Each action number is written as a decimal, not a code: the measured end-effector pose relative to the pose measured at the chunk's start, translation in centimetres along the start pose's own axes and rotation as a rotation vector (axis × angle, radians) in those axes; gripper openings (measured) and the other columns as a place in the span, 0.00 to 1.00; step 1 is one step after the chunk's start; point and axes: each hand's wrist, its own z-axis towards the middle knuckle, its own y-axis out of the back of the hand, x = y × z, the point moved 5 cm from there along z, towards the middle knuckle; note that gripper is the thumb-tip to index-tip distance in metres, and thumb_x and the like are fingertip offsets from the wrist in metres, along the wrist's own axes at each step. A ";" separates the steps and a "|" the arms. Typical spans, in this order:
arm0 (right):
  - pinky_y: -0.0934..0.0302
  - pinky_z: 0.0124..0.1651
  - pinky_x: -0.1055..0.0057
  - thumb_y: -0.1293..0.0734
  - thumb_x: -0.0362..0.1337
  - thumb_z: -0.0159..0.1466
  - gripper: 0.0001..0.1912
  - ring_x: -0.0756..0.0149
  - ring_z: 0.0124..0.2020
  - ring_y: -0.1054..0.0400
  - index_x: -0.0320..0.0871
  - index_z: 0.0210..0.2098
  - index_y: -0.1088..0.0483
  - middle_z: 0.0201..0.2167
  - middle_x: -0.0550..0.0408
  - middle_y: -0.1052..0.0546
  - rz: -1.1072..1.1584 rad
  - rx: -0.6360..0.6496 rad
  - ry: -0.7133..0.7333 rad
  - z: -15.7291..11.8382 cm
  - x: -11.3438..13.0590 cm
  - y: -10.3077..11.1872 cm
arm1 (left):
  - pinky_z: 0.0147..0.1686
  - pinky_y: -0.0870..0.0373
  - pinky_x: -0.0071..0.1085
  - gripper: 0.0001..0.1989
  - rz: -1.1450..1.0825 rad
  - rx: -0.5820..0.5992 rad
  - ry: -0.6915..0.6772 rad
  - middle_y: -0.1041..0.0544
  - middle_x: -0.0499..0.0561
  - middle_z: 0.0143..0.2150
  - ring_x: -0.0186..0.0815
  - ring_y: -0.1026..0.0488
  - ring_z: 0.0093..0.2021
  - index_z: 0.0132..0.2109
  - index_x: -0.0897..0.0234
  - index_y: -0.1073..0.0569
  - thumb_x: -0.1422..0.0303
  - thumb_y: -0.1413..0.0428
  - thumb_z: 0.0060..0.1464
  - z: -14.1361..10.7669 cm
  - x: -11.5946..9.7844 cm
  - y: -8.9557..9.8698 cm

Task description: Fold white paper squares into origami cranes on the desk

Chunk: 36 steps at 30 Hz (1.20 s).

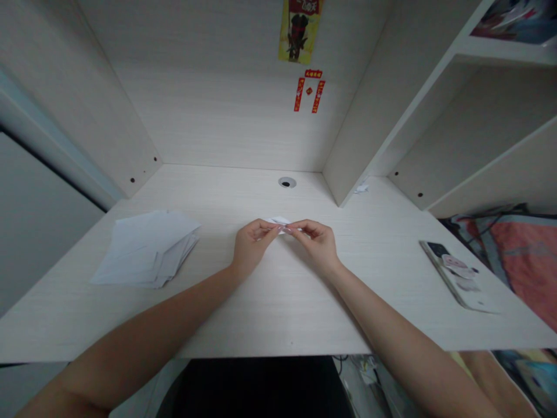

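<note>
A small piece of white folded paper is held just above the middle of the pale desk. My left hand pinches it from the left between thumb and forefinger. From the right, my right hand pinches it the same way, and the two sets of fingertips nearly meet. The fingers cover most of the paper, so its full shape is hidden. Left of my hands lies a loose stack of white paper sheets, spread a little unevenly.
A phone in a decorated case lies on the desk at the right. Upright panels and shelves enclose the back and right side. A cable hole sits near the back panel. Red fabric is beyond the right edge.
</note>
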 end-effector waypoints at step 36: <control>0.37 0.32 0.71 0.24 0.40 0.44 0.12 0.69 0.24 0.29 0.42 0.26 0.26 0.22 0.56 0.22 0.293 0.055 -0.253 0.5 -1.2 -0.1 | 0.40 0.31 0.30 0.09 -0.018 0.006 -0.013 0.22 0.52 0.34 0.34 0.25 0.35 0.32 0.65 0.26 0.64 0.39 0.45 0.0 0.0 0.0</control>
